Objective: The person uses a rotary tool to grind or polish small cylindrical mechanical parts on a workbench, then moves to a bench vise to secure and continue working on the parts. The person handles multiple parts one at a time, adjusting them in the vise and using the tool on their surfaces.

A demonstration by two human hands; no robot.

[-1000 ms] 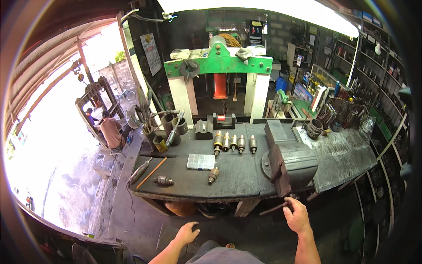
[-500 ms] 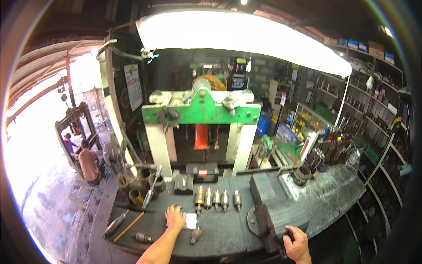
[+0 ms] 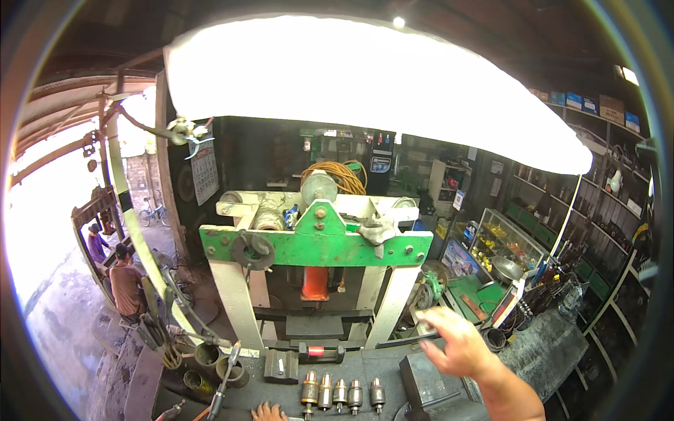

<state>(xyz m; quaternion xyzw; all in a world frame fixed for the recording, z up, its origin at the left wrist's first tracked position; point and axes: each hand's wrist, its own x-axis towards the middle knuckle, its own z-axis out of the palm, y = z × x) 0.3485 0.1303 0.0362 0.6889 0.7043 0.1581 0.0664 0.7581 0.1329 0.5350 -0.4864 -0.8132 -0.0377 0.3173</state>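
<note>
My right hand [image 3: 456, 342] is raised over the bench vise [image 3: 430, 379], its thumb and fingers apart and nothing visible between them. Down at the lower edge, my left hand [image 3: 268, 412] rests on the dark workbench [image 3: 288, 391] with its fingers spread; the rest of it is cut off. To the right of that hand, several metal cylinders with shafts, which look like motor armatures [image 3: 340, 394], stand in a row. A dark metal block [image 3: 281, 367] sits behind the left hand. Slanting down to its left is a long-handled metal tool [image 3: 226, 379].
Behind the bench rises a press frame with a green crossbeam [image 3: 281, 247] and a red cylinder [image 3: 315, 283]. Metal pots [image 3: 206, 354] crowd the left corner. Right, there is a glass case [image 3: 507, 242] and a grey metal-topped table [image 3: 544, 351]. A seated person [image 3: 126, 284] is far left.
My right hand has lifted from the vise and reached forward. The view has tilted up, so the bench and left hand sit lower and the white sheet by the left hand is out of view.
</note>
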